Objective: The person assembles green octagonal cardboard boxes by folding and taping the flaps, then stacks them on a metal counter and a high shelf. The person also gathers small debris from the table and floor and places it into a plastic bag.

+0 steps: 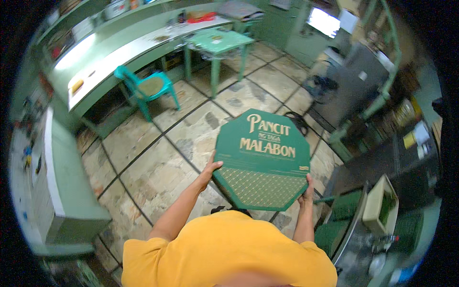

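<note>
Green box (262, 160): 8-sided, flat, pale lettering up top, gold-patterned band along near edge; held over floor, just in front of yellow shirt (229, 248), btwn both hands.
L hand (209, 168): gripping box's left edge, thumb on top.
R hand (307, 189): gripping box's lower right edge, fingers partly hidden.
Floor (158, 170): stone-look tiles, mottled beige/grey, dark lines btwn.
Chair (152, 87): teal, brownish seat patch, beside counter.
Table (227, 47): green, clear wrap-like sheet hanging at edge, small stuff on top.
Counter (129, 50): long, white top, green front, far L; yellow item (76, 86) near one end, red item (201, 17) toward the other.
Wall (126, 29): pale green, behind counter.
R side: grey cabinet (358, 76), blurry; nearer, pale tub (369, 205) w/ green inside.
</note>
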A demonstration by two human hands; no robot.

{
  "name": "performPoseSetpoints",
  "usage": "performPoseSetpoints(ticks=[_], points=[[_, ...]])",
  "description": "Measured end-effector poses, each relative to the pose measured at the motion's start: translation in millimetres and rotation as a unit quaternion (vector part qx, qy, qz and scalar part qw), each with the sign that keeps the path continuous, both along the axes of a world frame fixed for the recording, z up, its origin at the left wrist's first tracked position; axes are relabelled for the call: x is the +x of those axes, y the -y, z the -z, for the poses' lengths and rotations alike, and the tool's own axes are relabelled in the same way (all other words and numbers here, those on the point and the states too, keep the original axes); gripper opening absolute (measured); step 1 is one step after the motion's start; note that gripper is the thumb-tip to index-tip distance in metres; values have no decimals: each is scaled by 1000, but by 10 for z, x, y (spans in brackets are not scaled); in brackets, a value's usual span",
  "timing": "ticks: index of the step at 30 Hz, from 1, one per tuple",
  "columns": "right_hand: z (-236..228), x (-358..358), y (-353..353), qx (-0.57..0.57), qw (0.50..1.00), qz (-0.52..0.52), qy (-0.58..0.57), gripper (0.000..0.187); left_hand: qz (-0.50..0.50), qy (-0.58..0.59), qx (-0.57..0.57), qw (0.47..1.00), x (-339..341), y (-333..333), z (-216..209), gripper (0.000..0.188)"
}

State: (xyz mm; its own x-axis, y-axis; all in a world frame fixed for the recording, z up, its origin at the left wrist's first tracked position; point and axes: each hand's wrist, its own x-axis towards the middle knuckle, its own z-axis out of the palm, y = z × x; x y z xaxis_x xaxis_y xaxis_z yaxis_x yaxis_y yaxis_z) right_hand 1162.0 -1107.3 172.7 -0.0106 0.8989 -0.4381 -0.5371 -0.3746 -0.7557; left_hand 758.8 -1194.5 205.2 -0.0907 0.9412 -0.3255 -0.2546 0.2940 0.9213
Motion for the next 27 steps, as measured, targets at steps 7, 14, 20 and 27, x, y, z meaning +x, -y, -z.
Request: performPoseSetpoints(ticks=[7, 14, 20, 27], points=[[144, -1091, -1554, 116, 975, -156, -104, 58, -99, 50, 45, 993, -994, -859, 163, 91], [175, -2831, -3671, 81, 955, -264, -105, 60, -175, 56, -18, 983, -2425, -2387, 189, 87], [93, -4911, -4876, 73, 911, -402, -55, 66, -369, 87, -16, 925, -3579, -2602, 190, 70], [44, -7439, -5163, 76, 772, -618, -129, 85, -549, 113, 40, 827, -5023, -2032, 238, 61]])
